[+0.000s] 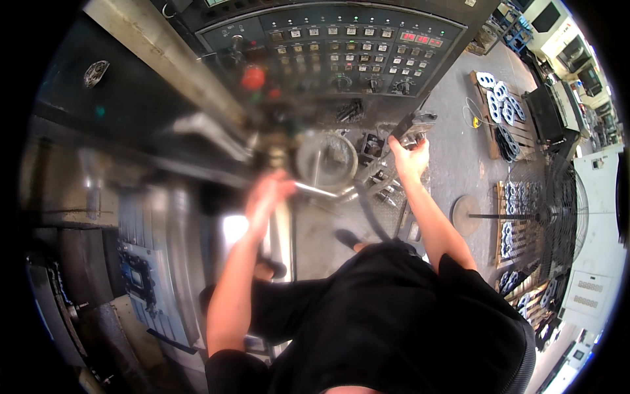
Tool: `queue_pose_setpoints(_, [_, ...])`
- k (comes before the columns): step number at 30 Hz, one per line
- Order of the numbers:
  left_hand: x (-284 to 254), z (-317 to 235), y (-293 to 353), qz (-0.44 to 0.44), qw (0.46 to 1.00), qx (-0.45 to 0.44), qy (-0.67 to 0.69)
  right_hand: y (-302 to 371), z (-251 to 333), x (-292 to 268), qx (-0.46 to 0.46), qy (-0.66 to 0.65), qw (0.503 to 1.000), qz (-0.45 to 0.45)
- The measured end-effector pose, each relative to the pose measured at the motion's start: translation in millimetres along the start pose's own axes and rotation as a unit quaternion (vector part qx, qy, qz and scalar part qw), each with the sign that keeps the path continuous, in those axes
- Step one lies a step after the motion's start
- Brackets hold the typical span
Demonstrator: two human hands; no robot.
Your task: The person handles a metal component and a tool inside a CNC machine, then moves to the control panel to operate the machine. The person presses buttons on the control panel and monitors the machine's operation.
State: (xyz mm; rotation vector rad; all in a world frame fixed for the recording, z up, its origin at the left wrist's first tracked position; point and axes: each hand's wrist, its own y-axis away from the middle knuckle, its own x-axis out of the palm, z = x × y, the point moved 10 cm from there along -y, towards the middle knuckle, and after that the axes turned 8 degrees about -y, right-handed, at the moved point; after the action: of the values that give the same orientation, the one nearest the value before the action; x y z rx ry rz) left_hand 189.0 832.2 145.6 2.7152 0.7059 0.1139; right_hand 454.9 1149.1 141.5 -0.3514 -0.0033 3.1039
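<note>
My left hand (266, 200) is smeared by motion in front of the machine opening. Its fingers are too blurred to show whether they hold anything. A bent, shiny metal tube (316, 190) runs from beside its fingertips toward the right. Farther right, my right hand (411, 159) is closed around the lower end of a dark, block-shaped metal part (415, 123), below the control panel's right corner. Thumb and fingers lie on opposite sides of that part. Between my hands stands a round bucket (350, 152), its contents blurred.
A control panel (315, 65) with many buttons and a red knob (253, 77) spans the top. At left, a metal fixture (154, 262) sits inside the machine. To the right are a large black fan (545, 213) and a pallet (493, 141) bearing flat metal parts.
</note>
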Motion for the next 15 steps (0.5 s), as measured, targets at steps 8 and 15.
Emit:
queue_pose_setpoints(8, [2, -16, 14, 0.013, 1.0, 0.012, -0.019, -36, -38, 54, -0.063, 0.081, 0.992, -0.073])
queue_pose_setpoints(15, [0, -18, 13, 0.019, 1.0, 0.017, 0.014, -45, -43, 50, -0.138, 0.164, 0.976, -0.029])
